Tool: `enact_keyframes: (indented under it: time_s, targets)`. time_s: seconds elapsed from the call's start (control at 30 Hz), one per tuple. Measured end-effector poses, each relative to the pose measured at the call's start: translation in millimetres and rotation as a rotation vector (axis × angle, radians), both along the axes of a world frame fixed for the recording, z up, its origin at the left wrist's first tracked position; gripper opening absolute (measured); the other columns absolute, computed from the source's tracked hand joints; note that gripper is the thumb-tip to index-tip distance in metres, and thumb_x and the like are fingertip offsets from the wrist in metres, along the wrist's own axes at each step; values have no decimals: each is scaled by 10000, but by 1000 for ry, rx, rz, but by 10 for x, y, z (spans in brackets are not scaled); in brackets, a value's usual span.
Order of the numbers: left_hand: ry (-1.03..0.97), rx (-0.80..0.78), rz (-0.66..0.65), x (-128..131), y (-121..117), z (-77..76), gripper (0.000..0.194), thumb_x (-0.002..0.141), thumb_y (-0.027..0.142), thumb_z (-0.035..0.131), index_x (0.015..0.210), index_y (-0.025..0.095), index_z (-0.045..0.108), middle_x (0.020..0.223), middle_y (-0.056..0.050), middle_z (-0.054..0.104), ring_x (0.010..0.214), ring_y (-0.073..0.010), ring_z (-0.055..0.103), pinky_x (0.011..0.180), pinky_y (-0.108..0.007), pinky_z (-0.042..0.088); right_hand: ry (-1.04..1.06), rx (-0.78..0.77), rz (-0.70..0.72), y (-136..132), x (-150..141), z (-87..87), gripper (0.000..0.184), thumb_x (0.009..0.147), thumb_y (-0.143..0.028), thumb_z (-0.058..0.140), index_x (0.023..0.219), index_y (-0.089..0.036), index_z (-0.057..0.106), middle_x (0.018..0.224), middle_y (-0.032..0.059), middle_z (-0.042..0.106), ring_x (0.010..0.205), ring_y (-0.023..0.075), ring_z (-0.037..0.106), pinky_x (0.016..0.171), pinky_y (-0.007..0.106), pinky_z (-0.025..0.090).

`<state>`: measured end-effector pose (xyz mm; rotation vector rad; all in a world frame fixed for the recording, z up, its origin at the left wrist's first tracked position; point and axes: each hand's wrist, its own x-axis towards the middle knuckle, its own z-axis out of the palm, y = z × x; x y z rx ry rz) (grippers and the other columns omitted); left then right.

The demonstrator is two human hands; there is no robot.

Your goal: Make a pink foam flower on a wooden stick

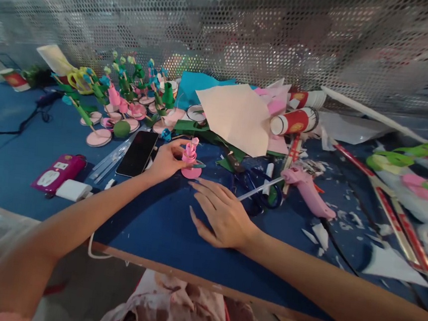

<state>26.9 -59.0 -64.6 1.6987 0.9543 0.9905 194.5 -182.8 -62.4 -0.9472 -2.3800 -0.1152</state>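
Note:
My left hand point(167, 161) pinches a small pink paper flower point(190, 151) at its left side, thumb and finger closed on it. The flower stands upright on a round pink base point(191, 173) on the table, with a bit of green by its foot. Just in front of the base and to its right hovers my right hand point(226, 215), fingers stretched and apart, holding nothing. Beyond that hand are blue-handled scissors point(277, 198) and a pink glue gun point(308, 191) with a clear glue stick point(258, 189) at its end.
Left of my hands lie a black phone point(137, 154) and a magenta case point(57, 174) with a white plug. Several finished paper flowers point(118, 99) stand behind. Paper sheets point(236, 115), paper cups point(295, 121) and scraps fill the back and right, before a perforated metal screen point(225, 31).

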Motion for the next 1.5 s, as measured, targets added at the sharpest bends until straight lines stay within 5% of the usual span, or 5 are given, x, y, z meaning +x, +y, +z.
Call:
enact_keyframes:
  time_s: [0.4,0.67,1.2,1.5]
  targets:
    - [13,18,28,10,-26,16,434,559,292,797,927,151,613,840,-37,695,726,-176,671,728,-328,548,96,-176,12,41,-27,-67,343,850,-359,478,1048,-78,465,1143,284,588,1156,352,546,960,525,462]
    - [32,49,82,1,-39,36,536,520,320,826,985,166,606,801,-15,695,775,-183,675,722,-320,564,117,-200,0,41,-41,-58,337,851,-370,468,1037,-88,463,1135,284,596,1133,353,561,953,552,451]
    - [85,125,65,-8,-33,26,437,573,270,796,959,161,622,784,-14,699,747,-157,668,762,-303,554,101,-197,-23,27,-57,-62,351,851,-379,475,1042,-85,478,1144,277,592,1145,347,553,961,545,450]
    - [73,55,18,4,-41,35,455,592,309,783,991,170,614,770,-8,693,744,-174,678,748,-323,560,117,-200,-16,34,-56,-72,325,850,-376,464,1026,-102,472,1125,268,602,1133,348,561,951,554,453]
